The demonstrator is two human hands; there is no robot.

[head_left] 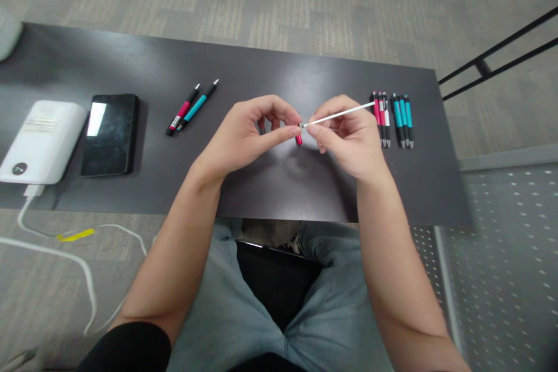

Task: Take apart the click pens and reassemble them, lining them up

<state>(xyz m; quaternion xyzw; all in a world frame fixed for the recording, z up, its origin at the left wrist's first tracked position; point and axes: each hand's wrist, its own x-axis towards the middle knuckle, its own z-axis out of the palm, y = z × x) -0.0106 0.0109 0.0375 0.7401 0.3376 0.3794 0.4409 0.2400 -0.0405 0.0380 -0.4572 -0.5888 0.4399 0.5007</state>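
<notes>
My right hand [346,133] pinches a thin white pen refill [349,112] between thumb and fingers. The refill slants up to the right, and its metal tip points at my left fingertips. My left hand [257,131] is curled, with thumb and forefinger closed around the tip's end; a small dark, silvery piece shows there, too small to name. Just below these fingertips is a red pen barrel part [299,139], partly hidden by the hand. Whether it lies on the table or hangs from my fingers I cannot tell.
On the dark table [279,192], a red pen [185,109] and a blue pen [199,104] lie at left. Red and white pens [382,122] and several blue pens [403,119] lie at right. A phone [111,133] and a white power bank [43,139] with a cable [39,229] are far left.
</notes>
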